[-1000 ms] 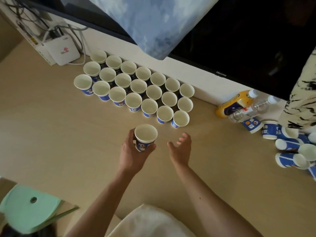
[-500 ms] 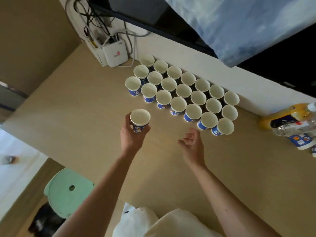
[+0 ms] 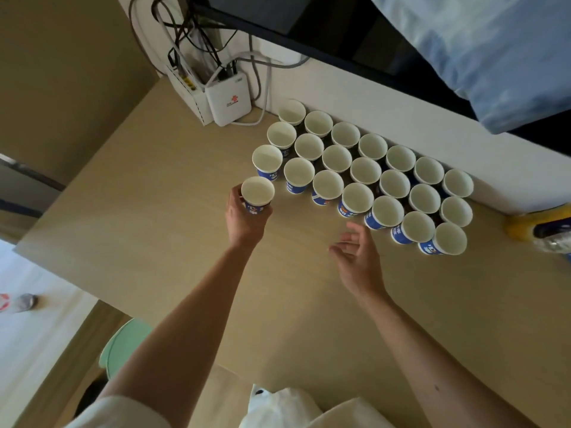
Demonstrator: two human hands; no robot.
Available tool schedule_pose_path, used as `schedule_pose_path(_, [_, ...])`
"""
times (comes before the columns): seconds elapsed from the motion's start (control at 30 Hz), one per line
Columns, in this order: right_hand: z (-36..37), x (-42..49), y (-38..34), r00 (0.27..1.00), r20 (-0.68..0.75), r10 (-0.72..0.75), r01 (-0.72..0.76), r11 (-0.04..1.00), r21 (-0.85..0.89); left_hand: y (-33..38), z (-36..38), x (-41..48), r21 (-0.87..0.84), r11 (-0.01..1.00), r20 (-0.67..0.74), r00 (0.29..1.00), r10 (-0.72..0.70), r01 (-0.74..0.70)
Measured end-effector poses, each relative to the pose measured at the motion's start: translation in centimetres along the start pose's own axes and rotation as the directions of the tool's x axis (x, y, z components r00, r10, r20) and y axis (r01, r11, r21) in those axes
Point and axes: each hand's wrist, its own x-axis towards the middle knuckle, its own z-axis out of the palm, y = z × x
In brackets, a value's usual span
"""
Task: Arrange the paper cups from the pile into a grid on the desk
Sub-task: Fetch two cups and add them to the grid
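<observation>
The paper cup (image 3: 257, 193) stood upright in the left-centre of the frame, with its white mouth open to the camera and its blue printed wall partly covered by fingers. It was just beside the lower left corner of the grid of cups (image 3: 365, 170), close to the first cup of the nearest row; I cannot tell if its bottom already touched the desk (image 3: 148, 199). The left hand (image 3: 245, 222) gripped it from below and behind, with the thumb and fingers curled round the lower wall. The left forearm ran straight from the lower left of the frame up to this hand.

The grid had three rows of seven cups, all mouth up. The rows ran diagonally from the upper centre to the right, against the white back wall of the desk.

The right hand (image 3: 358, 264) was in the centre, near the nearest row. It held nothing, and its fingers were loosely spread and only slightly bent. The right forearm came in from the lower right corner.

A white router (image 3: 228, 101) with cables stood in the upper centre. A yellow bottle (image 3: 525, 225) lay at the right edge, and a green stool (image 3: 123, 347) was at the lower left.
</observation>
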Motion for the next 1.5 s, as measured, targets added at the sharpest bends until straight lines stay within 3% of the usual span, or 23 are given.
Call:
schedule_pose_path(0.87, [0.5, 1.0, 0.1, 0.992, 0.067, 0.103, -0.099, 0.993, -0.06, -1.0, 1.5, 2.8, 0.061, 0.997, 0.069, 0.997, 0.033, -0.038])
schedule_pose_path(1.1, [-0.5, 0.8, 0.8, 0.995, 0.047, 0.091, -0.089, 0.995, -0.044, -1.3, 0.9, 0.4, 0.059, 0.984, 0.054, 0.983, -0.174, 0.171])
schedule_pose_path(1.23, [-1.4, 0.4, 1.0, 0.995, 0.024, 0.099, -0.099, 0.995, -0.016, 0.0, 0.6, -4.6, 0.032, 0.98, -0.005, 0.981, -0.195, 0.196])
schedule_pose_path(1.5, [-6.3, -1.3, 2.2, 0.992, -0.073, 0.103, -0.099, 0.993, 0.064, 5.8, 3.8, -15.9, -0.04, 0.999, 0.293, 0.956, -0.016, 0.03])
